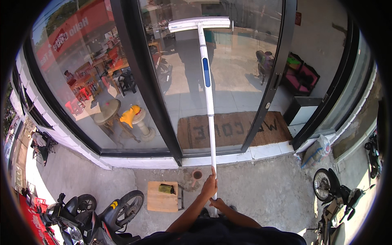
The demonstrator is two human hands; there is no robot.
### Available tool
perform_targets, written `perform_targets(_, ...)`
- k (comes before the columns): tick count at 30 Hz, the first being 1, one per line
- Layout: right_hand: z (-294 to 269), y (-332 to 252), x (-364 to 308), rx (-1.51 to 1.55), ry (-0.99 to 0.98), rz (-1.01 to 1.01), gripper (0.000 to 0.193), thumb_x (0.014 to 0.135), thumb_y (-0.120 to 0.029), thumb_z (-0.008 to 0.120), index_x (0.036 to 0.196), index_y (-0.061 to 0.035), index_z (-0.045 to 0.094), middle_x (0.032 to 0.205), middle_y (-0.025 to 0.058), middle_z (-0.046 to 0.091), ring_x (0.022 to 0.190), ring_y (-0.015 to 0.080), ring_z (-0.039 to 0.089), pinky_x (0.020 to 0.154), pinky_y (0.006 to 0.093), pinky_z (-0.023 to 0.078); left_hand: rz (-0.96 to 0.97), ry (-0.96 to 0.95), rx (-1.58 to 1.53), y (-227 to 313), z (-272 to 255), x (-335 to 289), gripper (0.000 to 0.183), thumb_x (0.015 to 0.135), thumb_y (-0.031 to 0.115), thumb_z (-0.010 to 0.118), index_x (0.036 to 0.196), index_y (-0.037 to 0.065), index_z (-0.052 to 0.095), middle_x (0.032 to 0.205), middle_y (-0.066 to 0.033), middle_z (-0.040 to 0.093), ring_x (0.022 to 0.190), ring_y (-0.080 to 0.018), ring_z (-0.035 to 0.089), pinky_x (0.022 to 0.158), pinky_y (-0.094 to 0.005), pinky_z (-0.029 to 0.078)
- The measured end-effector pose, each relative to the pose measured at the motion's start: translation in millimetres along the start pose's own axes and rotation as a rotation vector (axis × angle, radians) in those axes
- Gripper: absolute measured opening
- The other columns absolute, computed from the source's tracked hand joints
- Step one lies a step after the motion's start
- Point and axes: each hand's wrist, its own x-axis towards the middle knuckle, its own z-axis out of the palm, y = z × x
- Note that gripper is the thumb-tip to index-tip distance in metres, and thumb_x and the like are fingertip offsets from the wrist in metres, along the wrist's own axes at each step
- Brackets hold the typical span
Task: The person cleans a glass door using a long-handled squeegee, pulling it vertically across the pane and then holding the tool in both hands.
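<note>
Both hands hold a long white window squeegee with a blue inset on its pole. My left hand is wrapped round the pole, the higher of the two. Just below it, my right hand grips the pole's lower end. At the far end, the wide squeegee head lies across the upper part of a glass door panel in a dark frame. Whether its blade presses on the glass, I cannot tell. Reflections in the pane partly hide the room behind it.
A small wooden stool with a green pouch stands left of my arms, near a round brown pot. Motorcycles are parked at the left, another motorcycle at the right. A filled sack leans by the doorway. A brown doormat lies inside.
</note>
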Motion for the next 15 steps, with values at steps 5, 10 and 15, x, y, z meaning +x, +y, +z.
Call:
perform_targets(5,-27.2,-24.9,-7.3,-0.036,0.110,-0.050,0.058,0.085,-0.058,0.058,0.085,-0.0014,0.071,0.076,0.0115,0.072,0.074,0.0229,0.069,0.072,0.0353,0.052,-0.039,-0.021,0.023,8.5,6.7,22.1,0.081,0.093,0.005,0.051,0.149,-0.001,-0.008,0.097,-0.0284,0.055,0.085,-0.0433,0.058,0.073,-0.0473,0.047)
perform_targets(10,-71.6,-108.4,-14.5,0.083,0.220,-0.186,0.060,0.084,-0.058,0.058,0.074,-0.0006,0.069,0.067,0.0113,0.069,0.069,0.0226,0.069,0.067,0.0361,0.052,0.104,0.186,0.019,40.9,-21.8,93.8,0.083,0.094,0.004,0.049,0.152,0.011,-0.009,0.100,-0.0265,0.057,0.085,-0.0415,0.059,0.075,-0.0464,0.048)
perform_targets(15,-119.7,-175.5,-2.6,0.154,0.404,-0.349,0.062,0.086,-0.058,0.058,0.067,0.0008,0.064,0.060,0.0099,0.061,0.058,0.0191,0.061,0.057,0.0369,0.047,0.166,0.235,0.001,118.2,-64.7,166.1,0.084,0.094,0.004,0.048,0.153,0.017,-0.010,0.100,-0.0264,0.057,0.086,-0.0421,0.059,0.077,-0.0467,0.047)
